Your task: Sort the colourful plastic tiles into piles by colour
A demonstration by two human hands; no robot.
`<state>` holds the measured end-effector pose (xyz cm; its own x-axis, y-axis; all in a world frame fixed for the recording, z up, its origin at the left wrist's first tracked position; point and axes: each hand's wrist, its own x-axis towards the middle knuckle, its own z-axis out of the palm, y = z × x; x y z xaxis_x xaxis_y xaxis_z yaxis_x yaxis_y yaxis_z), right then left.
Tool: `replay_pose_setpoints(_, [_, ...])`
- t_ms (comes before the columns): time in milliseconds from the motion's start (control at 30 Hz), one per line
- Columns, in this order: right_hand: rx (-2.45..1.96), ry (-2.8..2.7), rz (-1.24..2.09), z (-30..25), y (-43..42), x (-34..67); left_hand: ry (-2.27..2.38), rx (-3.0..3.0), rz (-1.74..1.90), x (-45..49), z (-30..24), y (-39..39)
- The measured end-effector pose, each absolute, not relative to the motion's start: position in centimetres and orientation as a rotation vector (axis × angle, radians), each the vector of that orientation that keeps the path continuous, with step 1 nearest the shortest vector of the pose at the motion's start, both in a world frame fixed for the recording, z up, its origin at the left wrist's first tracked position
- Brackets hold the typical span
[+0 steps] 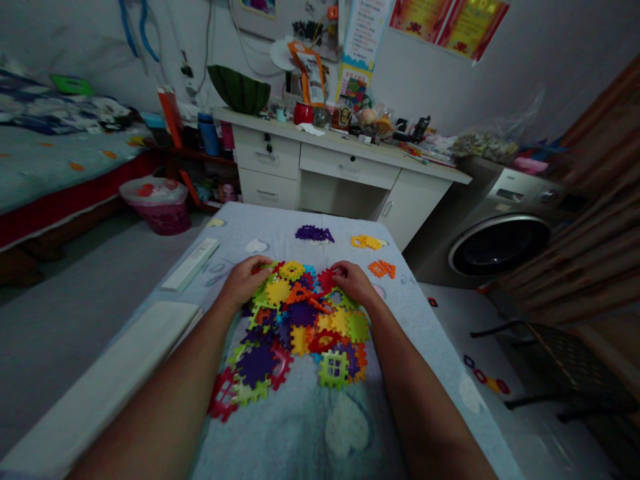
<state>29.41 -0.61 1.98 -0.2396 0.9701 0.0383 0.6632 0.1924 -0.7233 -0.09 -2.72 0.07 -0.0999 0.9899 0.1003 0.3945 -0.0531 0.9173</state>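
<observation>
A heap of toothed plastic building tiles (303, 313) in several colours lies on the cloth-covered table (345, 433) in front of me. At its far left edge my left hand (245, 280) has its fingers curled in, and a bit of red shows between them; what they grip is partly hidden. Across the heap, my right hand (354, 281) is closed with its fingertips on a red tile (327, 280). Near my forearms lie a dark purple tile (256, 363) and a green window tile (334, 369).
Beyond the heap sit separate groups of purple pieces (314, 233), yellow pieces (367, 242) and orange pieces (383, 269). A white box (191, 265) and a long white panel (125, 373) lie along the left. A white desk (350, 167) and a washing machine (493, 220) stand behind.
</observation>
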Motion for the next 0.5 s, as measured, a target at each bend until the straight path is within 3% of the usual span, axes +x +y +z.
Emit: replay_pose_setpoints(500, [-1.678, -2.416, 0.907, 5.9, -1.2, 33.8, 1.546, 1.538, 1.149, -0.2, -0.4, -2.4])
